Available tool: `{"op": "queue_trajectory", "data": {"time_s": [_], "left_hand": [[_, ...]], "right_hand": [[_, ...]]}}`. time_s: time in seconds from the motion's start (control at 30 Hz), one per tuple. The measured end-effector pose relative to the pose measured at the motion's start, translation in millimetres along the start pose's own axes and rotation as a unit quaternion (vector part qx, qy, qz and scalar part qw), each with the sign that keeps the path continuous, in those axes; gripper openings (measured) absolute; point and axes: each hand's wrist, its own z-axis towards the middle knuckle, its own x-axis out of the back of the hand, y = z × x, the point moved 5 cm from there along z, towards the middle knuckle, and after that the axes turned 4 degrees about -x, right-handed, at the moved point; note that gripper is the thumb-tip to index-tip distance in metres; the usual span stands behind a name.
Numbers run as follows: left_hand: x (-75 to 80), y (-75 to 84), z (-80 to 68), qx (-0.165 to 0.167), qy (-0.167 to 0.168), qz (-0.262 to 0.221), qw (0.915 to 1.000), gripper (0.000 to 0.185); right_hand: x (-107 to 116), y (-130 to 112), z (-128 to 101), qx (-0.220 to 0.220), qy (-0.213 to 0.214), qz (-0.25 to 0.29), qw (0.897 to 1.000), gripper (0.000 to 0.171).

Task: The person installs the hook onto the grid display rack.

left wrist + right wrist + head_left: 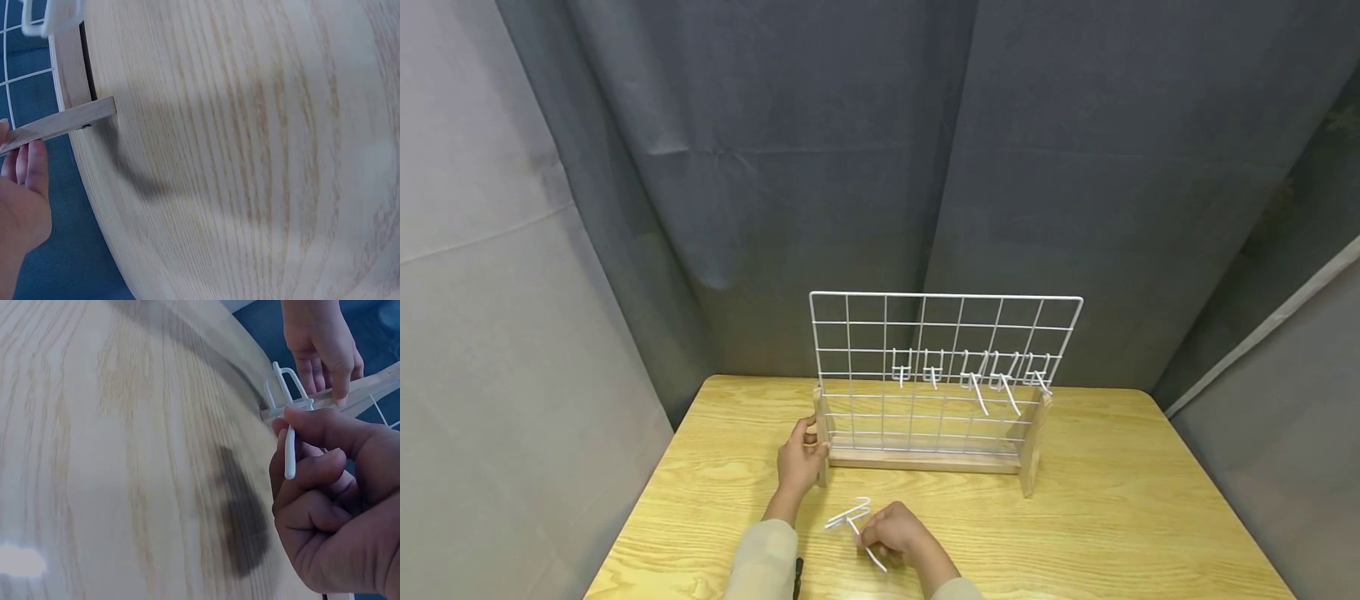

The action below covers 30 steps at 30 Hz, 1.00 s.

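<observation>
A white wire grid panel (pixel 946 295) stands upright in a wooden base (pixel 925 460). My left hand (pixel 800 457) holds the base's left side post (pixel 822 408), with the thumb on one side and the fingers on the other; the left wrist view shows this post (pixel 69 121) in that hand (pixel 25 209). In front of the stand, my right hand (pixel 897 533) pinches a white wire hook (pixel 877 562) by its prong, held over the table. The right wrist view has the thumb and fingers round the hook's prong (pixel 289 456), its bent back end pointing toward the left hand (pixel 322 350).
Several white hooks (pixel 975 382) hang on the grid, from its middle to its right side. The stand rests on a light wood-grain table (pixel 1120 500). Dark grey curtains (pixel 820 167) close off the back, and paler fabric (pixel 490 333) hangs at the left.
</observation>
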Motion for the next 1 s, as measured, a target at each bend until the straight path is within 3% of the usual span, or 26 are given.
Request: {"op": "queue_trajectory", "data": {"time_s": [0.67, 1.0], "left_hand": [[-2.7, -3.3, -1.5, 0.014, -0.001, -0.005, 0.9999, 0.05], [-3.8, -4.4, -0.8, 0.01, -0.004, -0.001, 0.9999, 0.049]], "right_hand": [[28, -12, -21, 0.014, 0.007, 0.105, 0.994, 0.011], [37, -29, -21, 0.035, 0.016, 0.111, 0.993, 0.012]]}}
